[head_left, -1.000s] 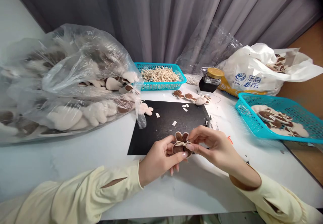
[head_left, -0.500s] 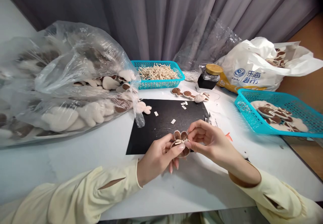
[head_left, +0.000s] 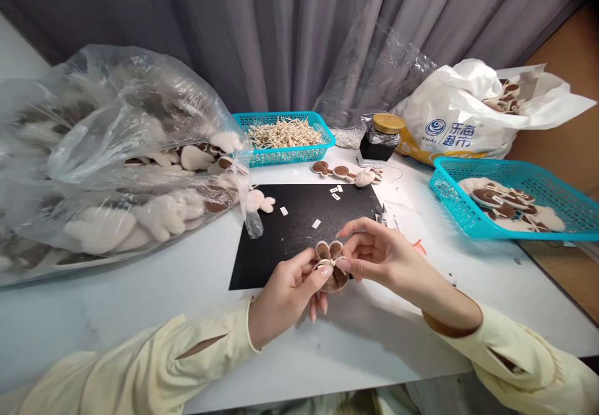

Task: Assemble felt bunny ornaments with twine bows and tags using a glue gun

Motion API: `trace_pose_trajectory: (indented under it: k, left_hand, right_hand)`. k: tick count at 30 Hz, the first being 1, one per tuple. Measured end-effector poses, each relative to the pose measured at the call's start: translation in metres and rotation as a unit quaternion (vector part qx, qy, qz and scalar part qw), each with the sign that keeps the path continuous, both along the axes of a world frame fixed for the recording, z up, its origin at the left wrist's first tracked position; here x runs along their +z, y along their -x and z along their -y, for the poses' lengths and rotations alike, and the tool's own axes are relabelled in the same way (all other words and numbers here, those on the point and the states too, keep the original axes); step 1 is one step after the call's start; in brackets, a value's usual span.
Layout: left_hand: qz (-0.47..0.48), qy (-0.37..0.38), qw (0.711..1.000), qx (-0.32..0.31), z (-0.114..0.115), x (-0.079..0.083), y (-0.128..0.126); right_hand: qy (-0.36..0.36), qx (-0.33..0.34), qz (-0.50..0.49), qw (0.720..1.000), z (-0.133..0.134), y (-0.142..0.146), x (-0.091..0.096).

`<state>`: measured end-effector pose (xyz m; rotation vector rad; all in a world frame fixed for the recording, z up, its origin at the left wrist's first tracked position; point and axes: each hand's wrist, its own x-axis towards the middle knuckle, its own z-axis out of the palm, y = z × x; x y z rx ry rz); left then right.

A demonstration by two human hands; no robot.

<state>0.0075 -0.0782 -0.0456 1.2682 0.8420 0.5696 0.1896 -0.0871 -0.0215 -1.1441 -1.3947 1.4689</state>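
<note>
A small brown plush bunny head (head_left: 335,283) with two upright ears is held over the near edge of a black mat (head_left: 299,240). My left hand (head_left: 292,293) is closed around its left side, the thumb pressing at the base of the ears. There sits a cream cord bow (head_left: 331,263). At the bow's right side my right hand (head_left: 381,253) pinches with thumb and index finger; the other fingers are curled. Several small white labels (head_left: 316,223) lie on the mat. Whether the right fingertips grip a loop or an end of the cord is hidden.
At left bulges a clear plastic bag (head_left: 154,115) of plush pieces. Behind the mat stand a blue basket (head_left: 285,156) of cream cords and a jar (head_left: 381,137) with a gold lid. Further right are a white shopping bag (head_left: 449,109) and another blue basket (head_left: 496,231) holding bunny heads.
The view has shifted slightly. My left hand still holds the bunny head, now tilted a little, with its ears closer together. My right fingers stay at the bow.
</note>
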Motion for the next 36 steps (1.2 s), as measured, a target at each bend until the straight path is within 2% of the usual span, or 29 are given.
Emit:
trace_pose_trajectory:
  k: [5,11,15,18,25,36]
  left_hand:
    - [0.003,-0.004,1.000,-0.003,-0.0016,0.0001,-0.0004]
    - [0.015,-0.001,1.000,-0.006,-0.0017,0.0018,0.0008]
    - [0.001,-0.002,1.000,-0.008,-0.0017,-0.0001,0.0014]
    - [-0.009,-0.010,1.000,-0.008,-0.0012,-0.0017,0.0013]
    - [-0.083,-0.092,0.992,-0.005,0.0019,-0.0009,0.0019]
    - [-0.062,-0.078,0.995,-0.015,-0.0010,0.0023,0.0011]
  right_hand:
    - [-0.004,-0.003,-0.003,1.000,-0.0001,0.0003,0.0005]
    - [-0.086,-0.004,0.064,0.994,0.0028,-0.0008,0.0016]
    - [-0.117,-0.010,0.086,0.989,0.0040,-0.0001,-0.0004]
    - [-0.121,-0.020,0.090,0.988,0.0044,0.0011,-0.0010]
    - [-0.119,-0.023,0.078,0.990,0.0052,0.0023,-0.0010]
    - [-0.155,-0.027,0.117,0.981,0.0084,0.0033,-0.0030]
